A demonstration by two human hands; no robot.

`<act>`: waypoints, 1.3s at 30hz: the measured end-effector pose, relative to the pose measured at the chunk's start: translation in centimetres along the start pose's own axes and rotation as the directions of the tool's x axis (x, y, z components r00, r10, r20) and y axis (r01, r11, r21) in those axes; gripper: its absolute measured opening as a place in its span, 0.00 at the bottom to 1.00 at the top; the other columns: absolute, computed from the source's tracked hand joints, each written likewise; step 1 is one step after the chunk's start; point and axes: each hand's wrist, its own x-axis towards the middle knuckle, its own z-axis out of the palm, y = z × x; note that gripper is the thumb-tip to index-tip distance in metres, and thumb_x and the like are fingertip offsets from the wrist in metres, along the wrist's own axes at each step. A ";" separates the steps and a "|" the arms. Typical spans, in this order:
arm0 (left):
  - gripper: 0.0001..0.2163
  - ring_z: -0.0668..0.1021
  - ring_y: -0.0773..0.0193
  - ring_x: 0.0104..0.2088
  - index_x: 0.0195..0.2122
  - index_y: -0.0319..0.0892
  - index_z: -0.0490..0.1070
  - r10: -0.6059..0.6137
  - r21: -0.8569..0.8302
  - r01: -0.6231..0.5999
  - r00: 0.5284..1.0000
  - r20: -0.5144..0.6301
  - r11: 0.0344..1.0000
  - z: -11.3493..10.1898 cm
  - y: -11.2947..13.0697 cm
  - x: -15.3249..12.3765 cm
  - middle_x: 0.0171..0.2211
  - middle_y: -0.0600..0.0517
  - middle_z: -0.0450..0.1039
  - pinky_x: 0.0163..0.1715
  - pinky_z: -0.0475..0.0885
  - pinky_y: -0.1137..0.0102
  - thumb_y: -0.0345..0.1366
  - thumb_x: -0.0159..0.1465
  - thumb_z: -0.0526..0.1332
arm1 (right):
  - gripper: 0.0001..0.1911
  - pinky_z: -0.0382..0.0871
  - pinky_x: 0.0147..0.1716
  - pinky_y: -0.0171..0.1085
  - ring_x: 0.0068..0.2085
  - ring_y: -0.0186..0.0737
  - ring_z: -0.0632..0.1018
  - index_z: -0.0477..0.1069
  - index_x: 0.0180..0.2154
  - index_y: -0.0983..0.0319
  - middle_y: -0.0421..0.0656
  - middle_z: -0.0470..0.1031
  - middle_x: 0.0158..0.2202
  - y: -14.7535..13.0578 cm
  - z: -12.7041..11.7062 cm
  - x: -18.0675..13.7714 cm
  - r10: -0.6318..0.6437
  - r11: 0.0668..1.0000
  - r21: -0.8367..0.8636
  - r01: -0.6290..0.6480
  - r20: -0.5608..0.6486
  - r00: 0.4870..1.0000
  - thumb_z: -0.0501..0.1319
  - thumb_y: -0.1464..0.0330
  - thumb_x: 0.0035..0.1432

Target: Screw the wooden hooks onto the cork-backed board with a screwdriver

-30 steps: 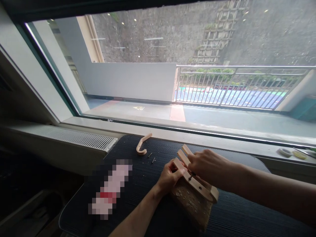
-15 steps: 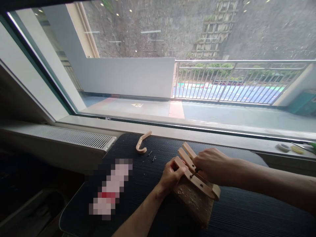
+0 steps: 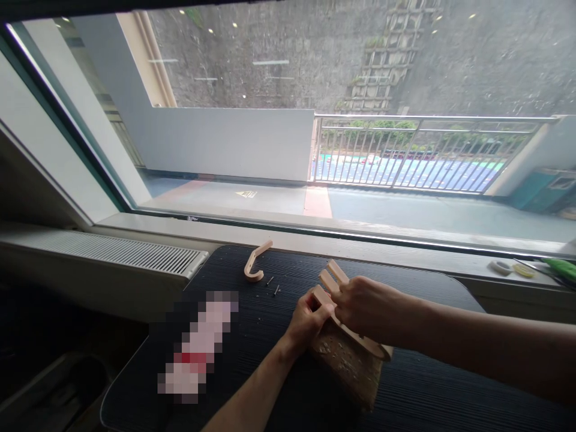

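Observation:
A rough wooden board (image 3: 351, 367) lies on the black ribbed table (image 3: 252, 372), with pale wooden hooks (image 3: 335, 277) resting on top of it. My left hand (image 3: 307, 322) is closed on the near hook's upper end at the board's left edge. My right hand (image 3: 366, 309) is curled over the hooks' middle, fingers closed; what it pinches is hidden. A loose wooden hook (image 3: 254, 264) lies farther back on the table, and two small dark screws (image 3: 273, 284) lie beside it.
A blurred-out oblong object (image 3: 195, 348) lies on the table's left part. A white vent grille (image 3: 117, 252) runs along the sill at left. Tape rolls (image 3: 508, 268) and a green item (image 3: 562, 269) sit on the sill at right. A big window is behind.
My right hand has slid left along the hooks, closer to my left hand, and now covers the dark screw that showed in the near hook. The view shifted slightly.

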 end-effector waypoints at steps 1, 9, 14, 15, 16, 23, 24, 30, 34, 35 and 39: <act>0.03 0.70 0.68 0.29 0.29 0.38 0.68 0.002 -0.002 -0.002 1.000 0.002 1.000 0.0 0.0 0.0 0.27 0.54 0.69 0.31 0.64 0.75 0.32 0.54 0.60 | 0.10 0.53 0.22 0.36 0.30 0.39 0.74 0.72 0.26 0.65 0.46 0.74 0.29 0.0 -0.1 0.1 0.030 0.999 0.037 -0.031 0.027 0.999 0.55 0.78 0.56; 0.06 0.72 0.65 0.31 0.31 0.38 0.70 -0.032 -0.018 0.032 0.999 -0.005 0.999 0.1 0.4 -0.2 0.29 0.53 0.72 0.33 0.66 0.73 0.33 0.53 0.62 | 0.08 0.52 0.19 0.35 0.27 0.42 0.77 0.75 0.27 0.64 0.46 0.76 0.25 0.8 -1.2 -0.2 0.377 0.859 0.261 -0.441 0.262 0.889 0.57 0.72 0.54; 0.05 0.72 0.66 0.30 0.31 0.38 0.70 -0.022 -0.027 0.022 1.000 0.011 0.999 0.0 0.5 -0.2 0.29 0.53 0.71 0.33 0.66 0.74 0.32 0.53 0.61 | 0.05 0.54 0.20 0.35 0.29 0.39 0.77 0.73 0.33 0.64 0.45 0.76 0.30 0.7 -1.4 -0.4 0.268 0.908 0.283 -0.308 0.172 0.948 0.58 0.74 0.55; 0.05 0.71 0.67 0.30 0.31 0.38 0.70 -0.014 -0.016 0.014 1.000 0.014 1.000 0.0 0.5 -0.2 0.28 0.54 0.71 0.32 0.65 0.74 0.32 0.54 0.61 | 0.05 0.54 0.20 0.35 0.29 0.38 0.76 0.73 0.33 0.65 0.45 0.76 0.31 0.7 -1.3 -0.4 0.233 0.930 0.259 -0.260 0.133 0.963 0.58 0.75 0.55; 0.04 0.71 0.67 0.30 0.30 0.38 0.69 -0.008 -0.005 0.008 1.000 0.017 1.000 0.0 0.5 -0.2 0.28 0.54 0.70 0.32 0.65 0.74 0.32 0.54 0.61 | 0.05 0.54 0.20 0.35 0.28 0.38 0.76 0.72 0.32 0.64 0.45 0.75 0.31 0.7 -1.3 -0.3 0.191 0.953 0.221 -0.208 0.093 0.977 0.57 0.76 0.55; 0.04 0.71 0.67 0.31 0.30 0.38 0.69 -0.009 0.008 0.009 1.000 0.013 1.000 0.0 0.3 -0.1 0.29 0.53 0.70 0.33 0.65 0.75 0.33 0.55 0.61 | 0.09 0.54 0.23 0.36 0.30 0.38 0.74 0.72 0.28 0.65 0.46 0.74 0.29 -0.2 -0.9 -0.2 0.049 0.995 0.082 -0.052 0.039 0.998 0.55 0.80 0.55; 0.04 0.71 0.66 0.32 0.30 0.38 0.69 -0.011 0.011 0.011 1.000 0.011 1.000 0.0 0.2 -0.1 0.29 0.53 0.70 0.33 0.65 0.75 0.33 0.55 0.61 | 0.09 0.54 0.23 0.36 0.29 0.37 0.74 0.72 0.28 0.65 0.47 0.74 0.30 -0.2 -0.9 -0.1 0.074 0.990 0.118 -0.079 0.045 0.996 0.55 0.80 0.55; 0.06 0.72 0.65 0.32 0.33 0.38 0.70 -0.036 -0.033 0.036 0.999 -0.007 0.999 0.0 -0.1 -0.1 0.30 0.53 0.72 0.33 0.66 0.74 0.31 0.54 0.61 | 0.08 0.48 0.18 0.34 0.25 0.37 0.75 0.74 0.27 0.65 0.45 0.75 0.24 0.8 -1.0 0.2 0.311 0.881 0.292 -0.372 0.236 0.921 0.57 0.77 0.52; 0.05 0.72 0.66 0.31 0.32 0.38 0.70 -0.043 -0.058 0.043 0.999 -0.001 0.997 0.0 -0.1 -0.1 0.30 0.53 0.72 0.33 0.66 0.74 0.31 0.53 0.61 | 0.06 0.48 0.18 0.34 0.25 0.35 0.74 0.73 0.28 0.64 0.44 0.74 0.25 1.2 -1.3 -0.2 0.331 0.856 0.338 -0.392 0.225 0.916 0.57 0.76 0.52; 0.05 0.72 0.66 0.31 0.32 0.38 0.70 -0.044 -0.069 0.044 0.999 0.002 0.997 0.1 -0.1 -0.1 0.29 0.53 0.72 0.33 0.66 0.74 0.31 0.53 0.61 | 0.05 0.49 0.18 0.34 0.25 0.35 0.74 0.73 0.29 0.64 0.44 0.74 0.27 1.1 -1.3 -0.3 0.310 0.870 0.337 -0.360 0.194 0.931 0.58 0.76 0.52; 0.04 0.70 0.68 0.29 0.31 0.38 0.69 -0.021 -0.080 0.022 1.000 0.011 0.997 0.1 -0.1 -0.1 0.28 0.54 0.70 0.31 0.65 0.75 0.30 0.53 0.60 | 0.07 0.54 0.21 0.35 0.27 0.35 0.73 0.72 0.30 0.65 0.46 0.73 0.33 0.7 -1.1 -0.4 0.157 0.966 0.201 -0.161 0.035 0.987 0.56 0.78 0.55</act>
